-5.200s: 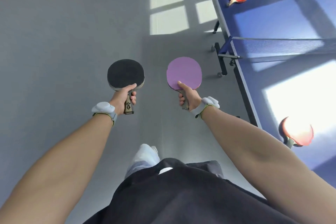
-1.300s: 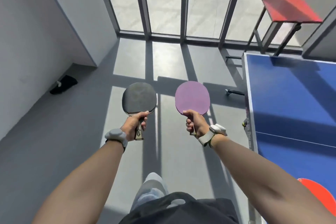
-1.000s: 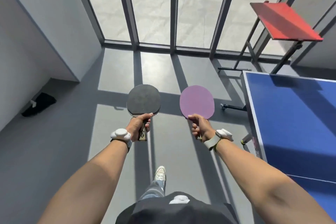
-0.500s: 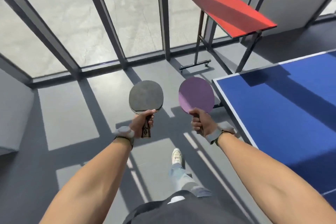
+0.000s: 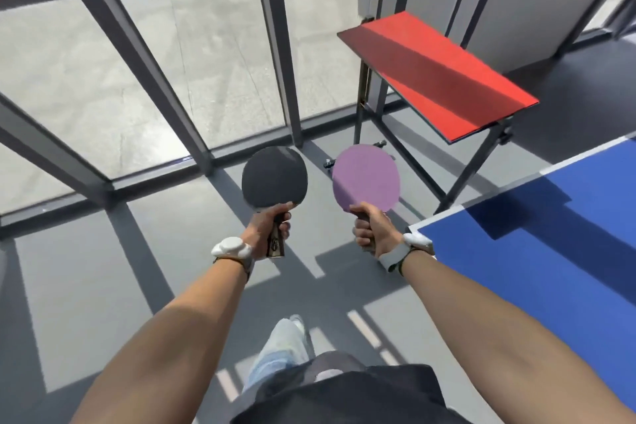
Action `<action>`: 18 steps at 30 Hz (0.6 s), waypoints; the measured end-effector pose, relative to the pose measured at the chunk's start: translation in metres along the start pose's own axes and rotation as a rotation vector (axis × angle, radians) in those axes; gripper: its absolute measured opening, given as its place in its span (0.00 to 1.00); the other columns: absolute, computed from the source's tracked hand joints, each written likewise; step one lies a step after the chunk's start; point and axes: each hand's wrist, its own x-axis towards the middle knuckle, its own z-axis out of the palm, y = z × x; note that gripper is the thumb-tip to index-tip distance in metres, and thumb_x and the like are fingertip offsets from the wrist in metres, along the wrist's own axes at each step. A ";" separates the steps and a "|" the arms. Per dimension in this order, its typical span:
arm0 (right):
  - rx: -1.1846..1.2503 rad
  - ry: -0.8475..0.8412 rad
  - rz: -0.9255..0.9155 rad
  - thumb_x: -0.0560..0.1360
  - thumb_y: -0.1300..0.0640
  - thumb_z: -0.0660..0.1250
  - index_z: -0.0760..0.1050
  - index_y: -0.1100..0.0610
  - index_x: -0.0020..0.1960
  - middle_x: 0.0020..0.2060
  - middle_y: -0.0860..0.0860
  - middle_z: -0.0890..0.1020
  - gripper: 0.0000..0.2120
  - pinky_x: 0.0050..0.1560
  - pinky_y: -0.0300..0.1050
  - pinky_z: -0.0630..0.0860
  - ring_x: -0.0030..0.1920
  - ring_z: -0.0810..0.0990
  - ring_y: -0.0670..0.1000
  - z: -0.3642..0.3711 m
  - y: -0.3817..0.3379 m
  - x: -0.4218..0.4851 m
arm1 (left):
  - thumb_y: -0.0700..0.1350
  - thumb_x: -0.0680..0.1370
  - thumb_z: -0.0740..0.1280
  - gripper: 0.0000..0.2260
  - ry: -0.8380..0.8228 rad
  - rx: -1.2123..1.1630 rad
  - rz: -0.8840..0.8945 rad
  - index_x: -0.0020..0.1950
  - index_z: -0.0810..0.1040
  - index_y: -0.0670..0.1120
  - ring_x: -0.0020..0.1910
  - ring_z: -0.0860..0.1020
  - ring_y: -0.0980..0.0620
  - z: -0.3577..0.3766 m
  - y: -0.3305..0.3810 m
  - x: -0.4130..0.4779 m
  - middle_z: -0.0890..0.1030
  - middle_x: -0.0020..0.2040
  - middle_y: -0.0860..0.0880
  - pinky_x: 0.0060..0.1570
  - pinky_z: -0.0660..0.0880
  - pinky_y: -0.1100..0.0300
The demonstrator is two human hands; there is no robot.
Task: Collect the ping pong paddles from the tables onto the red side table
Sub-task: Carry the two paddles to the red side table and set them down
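My left hand (image 5: 266,231) grips the handle of a black paddle (image 5: 274,180), held upright in front of me. A purple paddle (image 5: 366,178) stands upright in my right hand (image 5: 371,227), which is closed on its handle. The red side table (image 5: 437,74) is ahead and to the right, on dark metal legs, with its top bare and partly in shadow. Both paddles are held over the floor, short of the red table and to its lower left.
The corner of a blue ping pong table (image 5: 550,227) fills the right side, close to my right wrist. A glass wall with dark frames (image 5: 161,79) runs across the back. Grey floor (image 5: 86,286) lies below, with my foot (image 5: 292,330) stepping forward.
I have walked along the blue table and turned right. The red side table has come nearer and more central. Both paddles stay held the same way.
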 end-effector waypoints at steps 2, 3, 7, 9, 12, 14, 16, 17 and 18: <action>-0.001 0.028 -0.014 0.78 0.53 0.65 0.72 0.51 0.36 0.22 0.45 0.56 0.12 0.20 0.34 0.51 0.18 0.54 0.45 0.013 -0.026 0.045 | 0.42 0.82 0.68 0.05 -0.064 0.035 -0.026 0.46 0.76 0.49 0.22 0.68 0.59 0.004 0.028 0.049 0.73 0.33 0.52 0.23 0.65 0.68; -0.013 0.048 -0.014 0.77 0.53 0.66 0.72 0.51 0.34 0.22 0.45 0.56 0.13 0.20 0.34 0.52 0.19 0.54 0.45 0.015 -0.034 0.052 | 0.42 0.82 0.67 0.05 -0.079 0.025 -0.027 0.47 0.76 0.48 0.22 0.68 0.58 0.006 0.033 0.060 0.73 0.34 0.52 0.23 0.65 0.68; 0.004 0.110 -0.116 0.77 0.55 0.67 0.71 0.53 0.40 0.24 0.45 0.56 0.09 0.22 0.36 0.50 0.20 0.54 0.45 0.048 -0.098 0.121 | 0.43 0.84 0.66 0.06 -0.162 0.016 -0.058 0.46 0.74 0.49 0.21 0.67 0.59 0.010 0.097 0.153 0.73 0.34 0.52 0.22 0.64 0.69; 0.023 0.190 -0.148 0.77 0.55 0.68 0.71 0.53 0.39 0.24 0.46 0.56 0.09 0.25 0.37 0.49 0.20 0.53 0.45 0.061 -0.142 0.154 | 0.43 0.84 0.64 0.08 -0.191 0.022 -0.111 0.45 0.73 0.50 0.21 0.67 0.60 0.016 0.147 0.206 0.73 0.32 0.54 0.21 0.64 0.69; 0.066 0.213 -0.192 0.76 0.55 0.68 0.72 0.53 0.40 0.26 0.46 0.55 0.08 0.26 0.38 0.48 0.21 0.53 0.45 0.062 -0.182 0.192 | 0.44 0.84 0.64 0.09 -0.286 -0.031 -0.139 0.44 0.73 0.50 0.21 0.67 0.60 0.032 0.209 0.266 0.73 0.30 0.54 0.21 0.63 0.70; 0.085 0.252 -0.183 0.76 0.54 0.68 0.72 0.53 0.44 0.26 0.46 0.55 0.07 0.25 0.38 0.49 0.21 0.53 0.45 0.060 -0.197 0.202 | 0.44 0.84 0.65 0.09 -0.321 -0.020 -0.130 0.43 0.73 0.49 0.21 0.67 0.59 0.051 0.232 0.288 0.73 0.31 0.54 0.21 0.64 0.70; 0.126 0.291 -0.197 0.76 0.54 0.69 0.72 0.53 0.44 0.25 0.45 0.55 0.06 0.23 0.37 0.50 0.21 0.53 0.45 0.057 -0.214 0.218 | 0.44 0.83 0.65 0.08 -0.363 0.058 -0.123 0.44 0.73 0.48 0.21 0.67 0.59 0.073 0.255 0.316 0.73 0.31 0.54 0.21 0.65 0.69; 0.162 0.314 -0.199 0.76 0.54 0.69 0.73 0.53 0.43 0.25 0.45 0.55 0.06 0.22 0.37 0.50 0.21 0.53 0.45 0.053 -0.225 0.231 | 0.44 0.83 0.66 0.08 -0.374 0.102 -0.135 0.44 0.74 0.48 0.21 0.67 0.59 0.087 0.260 0.336 0.74 0.31 0.54 0.20 0.65 0.68; 0.158 0.318 -0.207 0.75 0.53 0.69 0.73 0.53 0.44 0.25 0.45 0.55 0.06 0.23 0.37 0.50 0.22 0.53 0.45 0.055 -0.228 0.234 | 0.44 0.83 0.66 0.08 -0.375 0.143 -0.131 0.44 0.75 0.48 0.21 0.67 0.58 0.089 0.259 0.341 0.74 0.31 0.53 0.20 0.66 0.68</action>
